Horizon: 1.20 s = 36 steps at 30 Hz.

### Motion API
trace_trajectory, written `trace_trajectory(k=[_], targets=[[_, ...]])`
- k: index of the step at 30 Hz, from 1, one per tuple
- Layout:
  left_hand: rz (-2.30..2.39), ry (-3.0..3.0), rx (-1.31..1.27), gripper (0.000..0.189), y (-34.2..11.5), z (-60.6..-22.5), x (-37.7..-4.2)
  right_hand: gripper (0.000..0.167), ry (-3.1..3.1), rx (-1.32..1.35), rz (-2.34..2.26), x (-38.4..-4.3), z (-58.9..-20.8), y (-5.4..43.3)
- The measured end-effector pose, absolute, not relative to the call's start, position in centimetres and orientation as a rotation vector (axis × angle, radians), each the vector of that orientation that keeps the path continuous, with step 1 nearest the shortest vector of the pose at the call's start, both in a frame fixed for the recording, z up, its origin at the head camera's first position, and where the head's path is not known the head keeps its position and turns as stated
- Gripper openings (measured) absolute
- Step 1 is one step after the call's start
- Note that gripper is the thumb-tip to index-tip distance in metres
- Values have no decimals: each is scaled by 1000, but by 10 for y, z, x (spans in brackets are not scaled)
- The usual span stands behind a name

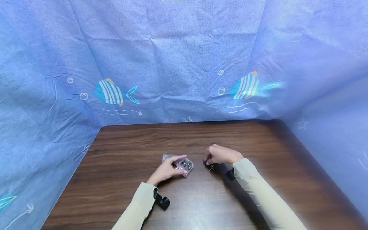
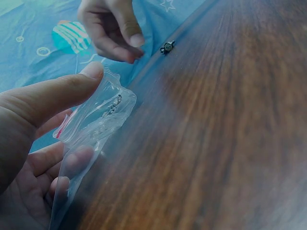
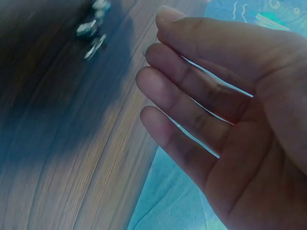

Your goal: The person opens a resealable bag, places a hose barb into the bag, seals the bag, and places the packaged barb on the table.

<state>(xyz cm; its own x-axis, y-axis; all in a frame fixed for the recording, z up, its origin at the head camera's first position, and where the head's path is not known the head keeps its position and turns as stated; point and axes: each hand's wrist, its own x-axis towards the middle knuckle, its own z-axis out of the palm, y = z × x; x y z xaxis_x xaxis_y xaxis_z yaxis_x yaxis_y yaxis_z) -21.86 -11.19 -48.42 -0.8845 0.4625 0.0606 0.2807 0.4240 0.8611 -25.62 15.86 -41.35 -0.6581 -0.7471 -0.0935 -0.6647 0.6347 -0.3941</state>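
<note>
My left hand (image 1: 168, 169) holds a clear zip bag (image 1: 189, 170) on the table, thumb at one edge and fingers at the other. Small shiny metal pieces (image 2: 113, 104) lie inside the bag; their exact kind is too small to tell. To the right, my right hand (image 1: 219, 154) hovers by a little pile of similar loose metal pieces (image 1: 211, 167). In the right wrist view its fingers (image 3: 163, 91) are loosely bent and apart from the pile (image 3: 91, 31). Nothing shows between thumb and fingers, though the index fingertip is mostly hidden.
Both hands work over a dark wood-grain table (image 1: 129, 143). A blue fish-print cloth (image 1: 178, 70) hangs behind it and along both sides. Black straps are on both wrists, including a black wrist mount (image 1: 162, 202) on the left.
</note>
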Motion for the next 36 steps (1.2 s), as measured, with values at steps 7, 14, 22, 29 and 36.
trace_trajectory(k=[7, 14, 22, 29, 36], targets=[[1430, 2496, 651, 64, -112, -486, -219, 6, 2606, -1102, -470, -257, -419, 174], [1435, 2494, 652, 64, -112, -487, -220, 4, 2606, -1102, -479, -258, -423, 179], [1427, 2495, 647, 65, -112, -487, -220, 5, 2599, -1113, -457, -256, -427, 179], [1427, 2495, 651, 65, -112, -487, -221, 9, 2613, -1121, -460, -254, -429, 176], [1428, 2498, 672, 64, -113, -487, -220, 10, 2651, -1153, -423, -253, -431, 175]])
